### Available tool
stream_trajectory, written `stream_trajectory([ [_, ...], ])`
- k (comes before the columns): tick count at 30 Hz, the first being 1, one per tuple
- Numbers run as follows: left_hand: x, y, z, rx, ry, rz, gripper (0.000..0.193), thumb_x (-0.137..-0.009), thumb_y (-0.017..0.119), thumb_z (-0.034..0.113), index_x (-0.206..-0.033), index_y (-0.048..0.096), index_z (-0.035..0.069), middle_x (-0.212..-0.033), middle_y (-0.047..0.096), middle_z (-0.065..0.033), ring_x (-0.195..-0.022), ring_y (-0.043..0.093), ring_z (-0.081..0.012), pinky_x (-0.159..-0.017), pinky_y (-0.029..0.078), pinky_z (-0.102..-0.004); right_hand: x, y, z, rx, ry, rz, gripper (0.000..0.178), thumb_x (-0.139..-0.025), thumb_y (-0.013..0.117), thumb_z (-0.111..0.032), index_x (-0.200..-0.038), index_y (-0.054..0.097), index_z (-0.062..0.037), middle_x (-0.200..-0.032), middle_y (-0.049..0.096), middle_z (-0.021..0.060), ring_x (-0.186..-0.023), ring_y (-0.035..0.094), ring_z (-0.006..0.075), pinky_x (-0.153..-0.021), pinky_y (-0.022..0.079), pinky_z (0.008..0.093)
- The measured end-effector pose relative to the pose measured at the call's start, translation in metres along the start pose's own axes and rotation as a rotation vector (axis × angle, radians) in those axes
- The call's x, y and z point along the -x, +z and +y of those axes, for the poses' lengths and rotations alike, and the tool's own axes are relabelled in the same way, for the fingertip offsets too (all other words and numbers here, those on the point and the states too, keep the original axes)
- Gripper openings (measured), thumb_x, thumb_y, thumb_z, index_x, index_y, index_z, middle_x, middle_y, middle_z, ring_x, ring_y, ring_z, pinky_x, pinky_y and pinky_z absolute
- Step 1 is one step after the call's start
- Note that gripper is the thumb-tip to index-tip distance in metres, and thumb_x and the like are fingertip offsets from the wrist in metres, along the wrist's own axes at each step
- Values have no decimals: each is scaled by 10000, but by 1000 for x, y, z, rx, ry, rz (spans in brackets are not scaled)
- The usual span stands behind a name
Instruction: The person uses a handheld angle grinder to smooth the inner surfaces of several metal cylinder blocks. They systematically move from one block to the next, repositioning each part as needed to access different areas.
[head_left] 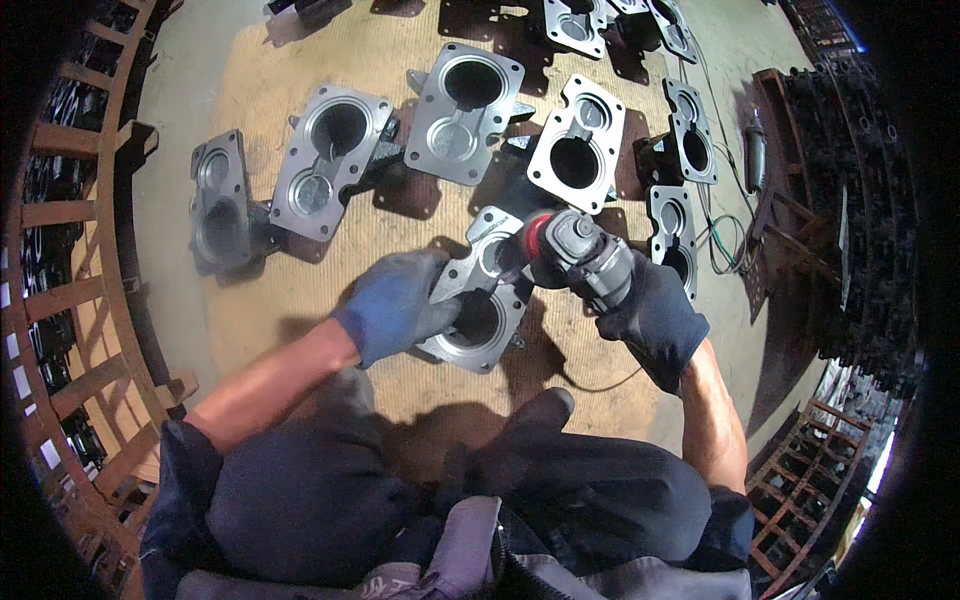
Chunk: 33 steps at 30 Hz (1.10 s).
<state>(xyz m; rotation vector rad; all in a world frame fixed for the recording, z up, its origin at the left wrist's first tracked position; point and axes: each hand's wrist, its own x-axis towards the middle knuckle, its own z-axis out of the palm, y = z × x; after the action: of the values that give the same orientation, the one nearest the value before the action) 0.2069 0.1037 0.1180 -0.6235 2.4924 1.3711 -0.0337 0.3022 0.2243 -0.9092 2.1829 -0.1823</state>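
Observation:
My left hand (398, 305), in a blue and dark work glove, is closed round the left edge of a grey metal casting (497, 340) with a large and a smaller round recess in its flat face. In my gloved right hand (655, 318) is an angle grinder (590, 255), gripped by its body. Its head, with a red ring, is over the right side of the casting, near the smaller recess. The grinder's disc is blurred, and I cannot tell whether it touches the metal.
Similar castings, such as one at the far middle (465, 115) and one at right (577, 143), stand on the tan sheet (270, 70). Another grinder (755, 158) and cables (738, 240) lie at right. A rusty rack (75, 215) borders the left; dark stacked metal parts (840, 200) line the right.

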Motion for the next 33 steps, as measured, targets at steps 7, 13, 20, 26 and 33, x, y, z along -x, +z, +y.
stream_trajectory([
  [7, 32, 18, 3, 572, -220, 65, 704, -801, 774, 236, -1323, 451, -108, -1131, 631, -270, -1019, 665, -332, -871, 541, -387, -8, 1, -25, -11, -45, -5, 558, -591, 783, -220, -1078, 596, -22, -919, 694, 233, -900, 671, 416, -781, 548, 412],
  [13, 8, 0, 7, 367, -97, 64, 529, -772, 701, 140, -1243, 550, -47, -1114, 648, -221, -976, 676, -304, -826, 545, -377, 10, -6, -2, 133, 23, 17, 593, -579, 817, -248, -1079, 597, -17, -921, 695, 224, -908, 669, 411, -788, 550, 414],
  [20, -2, -12, -8, -70, 83, 281, 556, -754, 733, 170, -1244, 552, -22, -1160, 634, -216, -1093, 631, -351, -929, 507, -407, 12, 2, -5, -14, -11, 13, 580, -581, 811, -209, -1088, 595, -29, -962, 693, 216, -929, 668, 395, -805, 545, 400],
  [26, 34, 10, -6, 510, -318, 105, 667, -795, 733, 195, -1331, 455, -89, -1164, 661, -213, -1175, 598, -285, -1009, 455, -374, 26, 4, 15, 62, 28, -6, 574, -578, 818, -228, -1075, 598, -44, -934, 703, 217, -919, 671, 421, -779, 556, 416],
  [33, 24, 16, -11, 479, -217, 137, 420, -857, 630, 124, -1237, 525, -23, -1044, 693, -174, -968, 679, -266, -854, 513, -365, 9, -3, -2, 111, -93, -2, 545, -590, 811, -221, -1052, 593, -32, -912, 694, 220, -889, 671, 409, -783, 552, 418],
])
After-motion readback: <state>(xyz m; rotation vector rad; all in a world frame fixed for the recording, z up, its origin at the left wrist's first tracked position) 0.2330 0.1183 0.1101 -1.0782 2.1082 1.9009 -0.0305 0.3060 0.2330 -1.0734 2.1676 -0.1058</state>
